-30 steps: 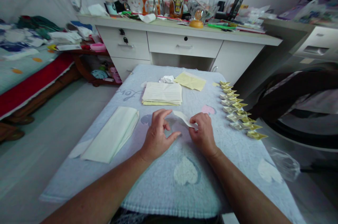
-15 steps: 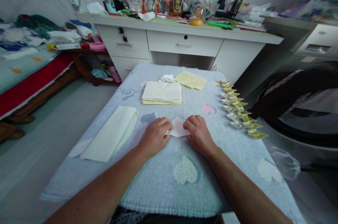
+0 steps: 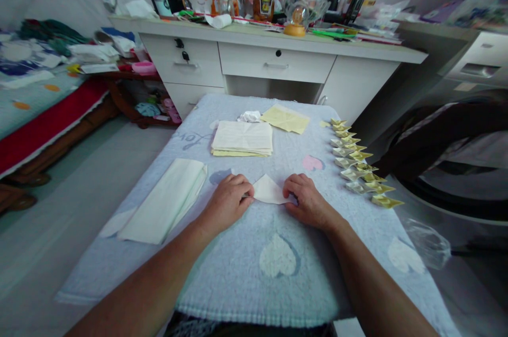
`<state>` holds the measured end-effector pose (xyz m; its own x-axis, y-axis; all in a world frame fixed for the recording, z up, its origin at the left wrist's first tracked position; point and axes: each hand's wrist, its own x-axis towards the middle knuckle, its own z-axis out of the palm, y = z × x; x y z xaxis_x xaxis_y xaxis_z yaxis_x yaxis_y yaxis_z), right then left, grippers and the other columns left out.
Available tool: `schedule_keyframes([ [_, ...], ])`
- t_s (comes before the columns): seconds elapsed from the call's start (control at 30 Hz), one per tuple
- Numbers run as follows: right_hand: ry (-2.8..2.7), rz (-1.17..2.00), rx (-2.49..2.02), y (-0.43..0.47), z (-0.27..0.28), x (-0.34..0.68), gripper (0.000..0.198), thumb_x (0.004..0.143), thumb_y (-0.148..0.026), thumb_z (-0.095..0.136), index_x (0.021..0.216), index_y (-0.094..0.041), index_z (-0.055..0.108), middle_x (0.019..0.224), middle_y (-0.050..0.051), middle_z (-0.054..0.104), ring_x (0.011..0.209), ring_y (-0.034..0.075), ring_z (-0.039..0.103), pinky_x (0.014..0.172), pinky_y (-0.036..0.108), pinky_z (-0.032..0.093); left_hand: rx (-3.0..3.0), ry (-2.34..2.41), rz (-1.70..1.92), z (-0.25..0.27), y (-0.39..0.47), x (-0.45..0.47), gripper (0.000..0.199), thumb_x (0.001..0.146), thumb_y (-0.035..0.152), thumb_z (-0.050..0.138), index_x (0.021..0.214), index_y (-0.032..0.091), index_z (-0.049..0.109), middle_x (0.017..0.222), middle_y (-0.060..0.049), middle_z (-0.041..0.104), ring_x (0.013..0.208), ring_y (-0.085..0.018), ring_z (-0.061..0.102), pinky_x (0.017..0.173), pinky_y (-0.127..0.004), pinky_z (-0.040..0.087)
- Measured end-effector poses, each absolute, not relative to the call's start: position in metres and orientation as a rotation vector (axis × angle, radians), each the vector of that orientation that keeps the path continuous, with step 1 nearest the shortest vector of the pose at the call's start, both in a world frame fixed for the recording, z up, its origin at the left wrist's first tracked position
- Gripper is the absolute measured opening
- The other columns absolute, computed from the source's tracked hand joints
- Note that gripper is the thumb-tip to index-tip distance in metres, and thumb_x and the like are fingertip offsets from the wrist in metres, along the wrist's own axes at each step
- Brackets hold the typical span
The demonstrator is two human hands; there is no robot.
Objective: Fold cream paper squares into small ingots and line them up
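A small piece of white paper (image 3: 268,190), folded to a point at the top, lies between my hands on the cloth-covered table. My left hand (image 3: 230,195) pinches its left corner between thumb and fingers. At the opposite corner, my right hand (image 3: 305,197) has its curled fingers and thumb closed on the edge. Behind the hands is a stack of white and yellow paper sheets (image 3: 242,137). To the left rests a long folded bundle of pale paper (image 3: 164,200). Several small folded paper boats (image 3: 359,169), yellow and white, stand in rows along the right edge.
A yellow sheet (image 3: 286,118) and a crumpled white paper (image 3: 250,116) lie at the table's far end. Beyond stands a cluttered white desk (image 3: 278,64). A washing machine (image 3: 476,78) is at the right, a bed (image 3: 47,115) at the left. A clear plastic bag (image 3: 426,244) hangs by the right edge.
My hands have moved slightly apart, the left one leftward and the right one rightward. More of the folded white paper shows between them, its tip now pointed.
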<state>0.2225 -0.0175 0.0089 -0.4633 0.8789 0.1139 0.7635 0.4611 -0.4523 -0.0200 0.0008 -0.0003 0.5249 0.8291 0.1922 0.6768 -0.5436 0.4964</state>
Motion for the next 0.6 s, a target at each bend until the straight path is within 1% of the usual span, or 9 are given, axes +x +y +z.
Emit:
schedule_keyframes([
  [0.2, -2.358, 0.596, -1.359, -0.014, 0.009, 0.228, 0.008, 0.078, -0.010, 0.062, 0.077, -0.018, 0.059, 0.094, 0.005, 0.059, 0.091, 0.020, 0.049, 0.084, 0.034, 0.036, 2.376, 1.226, 0.577, -0.003, 0.005, -0.022, 0.009, 0.083, 0.018, 0.058, 0.079, 0.018, 0.066, 0.087, -0.004, 0.062, 0.087, -0.020, 0.055, 0.084, -0.035, 0.040],
  [0.33, -2.320, 0.625, -1.400, -0.011, 0.007, 0.229, 0.009, 0.085, -0.014, 0.059, 0.078, -0.017, 0.063, 0.094, 0.006, 0.061, 0.091, 0.019, 0.050, 0.086, 0.035, 0.037, 2.359, 1.261, 0.590, -0.006, 0.007, -0.023, 0.009, 0.084, 0.020, 0.058, 0.080, 0.017, 0.065, 0.088, -0.004, 0.061, 0.089, -0.020, 0.055, 0.087, -0.036, 0.040],
  [0.47, -2.257, 0.614, -1.489, -0.010, 0.003, 0.227, 0.011, 0.087, -0.017, 0.059, 0.077, -0.017, 0.064, 0.096, 0.006, 0.060, 0.091, 0.019, 0.050, 0.085, 0.035, 0.037, 2.354, 1.305, 0.594, -0.007, 0.008, -0.024, 0.014, 0.086, 0.023, 0.055, 0.080, 0.018, 0.066, 0.090, -0.005, 0.061, 0.092, -0.021, 0.054, 0.087, -0.037, 0.040],
  [0.6, -2.213, 0.523, -1.591, -0.010, -0.003, 0.224, 0.014, 0.086, -0.020, 0.060, 0.074, -0.017, 0.065, 0.100, 0.007, 0.059, 0.094, 0.021, 0.049, 0.085, 0.036, 0.036, 2.359, 1.401, 0.593, -0.009, 0.010, -0.024, 0.018, 0.087, 0.028, 0.055, 0.078, 0.017, 0.067, 0.091, -0.006, 0.060, 0.092, -0.022, 0.054, 0.085, -0.037, 0.040],
])
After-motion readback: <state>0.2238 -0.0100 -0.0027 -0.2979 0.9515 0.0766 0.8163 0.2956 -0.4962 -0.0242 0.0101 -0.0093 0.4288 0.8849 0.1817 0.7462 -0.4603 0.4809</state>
